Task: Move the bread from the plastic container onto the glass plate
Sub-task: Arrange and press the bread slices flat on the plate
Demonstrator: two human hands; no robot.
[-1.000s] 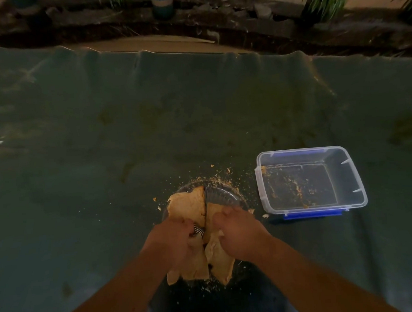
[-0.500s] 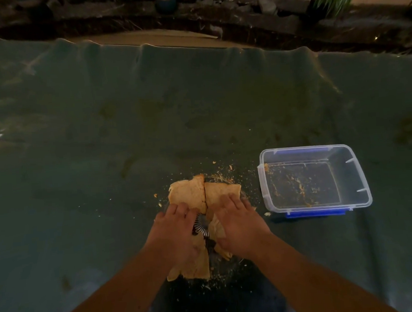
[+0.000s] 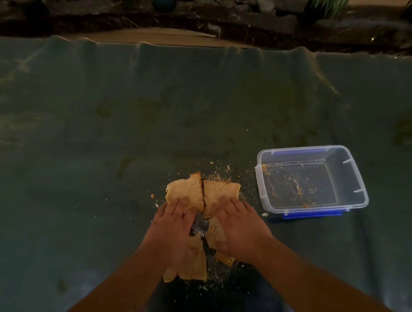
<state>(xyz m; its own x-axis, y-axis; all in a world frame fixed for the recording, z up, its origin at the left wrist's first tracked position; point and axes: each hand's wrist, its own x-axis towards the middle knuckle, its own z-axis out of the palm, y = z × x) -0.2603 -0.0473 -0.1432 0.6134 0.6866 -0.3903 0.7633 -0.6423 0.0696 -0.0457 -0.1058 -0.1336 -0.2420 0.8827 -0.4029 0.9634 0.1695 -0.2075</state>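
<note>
Nearest the camera, the left hand (image 3: pixel 174 227) and the right hand (image 3: pixel 239 226) lie palm-down on the bread (image 3: pixel 187 193), fingers extended and slightly spread, pressing rather than pinching. The slices cover the glass plate (image 3: pixel 200 225) — only a ribbed patch of it shows between the hands. Crumbs (image 3: pixel 225 170) are scattered on the green cloth (image 3: pixel 101 138) around them. Just beyond to the right stands the plastic container (image 3: pixel 310 179) — holding only crumbs and smears.
</note>
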